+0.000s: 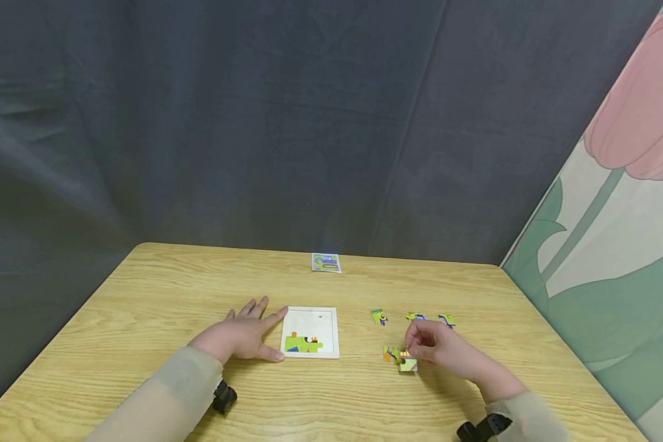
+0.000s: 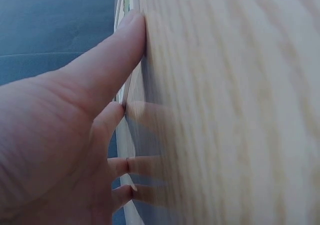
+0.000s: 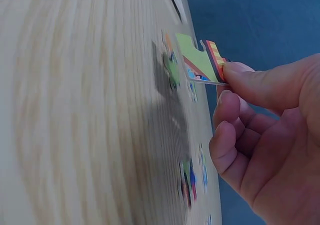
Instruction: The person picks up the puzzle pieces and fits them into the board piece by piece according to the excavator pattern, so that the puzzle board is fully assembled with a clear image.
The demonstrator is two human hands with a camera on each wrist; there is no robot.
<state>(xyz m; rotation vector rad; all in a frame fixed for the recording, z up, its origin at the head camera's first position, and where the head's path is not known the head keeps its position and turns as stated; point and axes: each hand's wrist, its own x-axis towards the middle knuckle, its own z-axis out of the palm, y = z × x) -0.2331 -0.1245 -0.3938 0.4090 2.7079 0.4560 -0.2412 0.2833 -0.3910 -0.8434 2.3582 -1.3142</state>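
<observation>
A white square puzzle frame (image 1: 337, 334) lies on the table, with joined green jigsaw pieces (image 1: 302, 345) in its near left part. My left hand (image 1: 245, 337) rests at the frame's left side, fingers spread, the thumb and index fingertip touching its edge. In the left wrist view, the thumb (image 2: 107, 60) lies straight along that edge. To the right, my right hand (image 1: 444, 351) pinches a jigsaw piece (image 3: 200, 60) between thumb and fingers. That piece is green with a red and yellow striped part, and is tilted above the table. Beneath and beside it lies another piece (image 1: 389, 354).
Several loose pieces lie beyond the right hand, among them a green one (image 1: 378, 316) and a blue and green one (image 1: 447, 320). A picture card (image 1: 326, 263) lies at the table's far edge. A dark curtain (image 1: 287, 123) hangs behind the table (image 1: 199, 276).
</observation>
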